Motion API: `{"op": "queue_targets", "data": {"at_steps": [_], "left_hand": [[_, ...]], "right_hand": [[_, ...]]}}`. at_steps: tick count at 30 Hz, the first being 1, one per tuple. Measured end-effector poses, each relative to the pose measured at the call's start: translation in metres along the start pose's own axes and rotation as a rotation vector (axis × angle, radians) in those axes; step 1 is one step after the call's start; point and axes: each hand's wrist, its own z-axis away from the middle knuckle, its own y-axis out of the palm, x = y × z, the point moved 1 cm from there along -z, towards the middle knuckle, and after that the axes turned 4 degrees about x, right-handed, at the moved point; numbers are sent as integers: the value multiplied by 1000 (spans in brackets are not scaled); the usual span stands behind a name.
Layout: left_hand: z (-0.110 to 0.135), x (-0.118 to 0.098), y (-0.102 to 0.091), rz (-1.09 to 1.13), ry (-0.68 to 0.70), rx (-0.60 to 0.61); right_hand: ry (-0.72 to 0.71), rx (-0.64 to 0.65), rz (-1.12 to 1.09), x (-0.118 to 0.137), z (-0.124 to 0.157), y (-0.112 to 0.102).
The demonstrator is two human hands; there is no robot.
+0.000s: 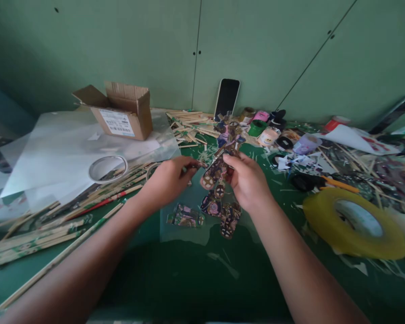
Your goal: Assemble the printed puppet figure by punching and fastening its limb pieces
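1. Pinching a flat patterned cutout (213,173) printed with gear shapes, the right hand (248,180) closes its fingertips on the upper edge, above the green table (195,279) at centre.
2. The left hand (167,180) closes its fingers on a small dark piece just left of the cutout.
3. More printed pieces (185,218) lie on a clear sheet beneath.
4. Glossy yellow tape roll (353,222) sits right; thin wooden sticks (37,238) lie left.
5. The cardboard box (121,110) at far left bears a white label, unreadable.

Yellow tape roll (354,223) blurred at right, patterned cutout (213,173) partly hidden behind right hand (248,182), box label (116,122) text too small to read
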Motion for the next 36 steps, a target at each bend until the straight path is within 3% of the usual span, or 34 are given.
{"op": "queue_targets", "data": {"at_steps": [2,6,17,21,25,30,36], "left_hand": [[-1,0,1,175,-17,-65],[0,-1,4,455,-25,-66],[1,-5,0,370,-72,-212],[1,-7,1,340,-77,-179],[1,-6,3,348,-104,-229],[0,-9,3,474,-175,-88],[1,-12,1,491,-185,-77]], "right_hand": [[45,18,-23,-2,1,5],[76,5,-96,-1,4,12],[-80,-16,74,6,8,13],[-32,-1,46,9,11,16],[34,48,15,11,14,19],[20,27,-5,11,14,19],[40,60,-35,12,14,18]]}}
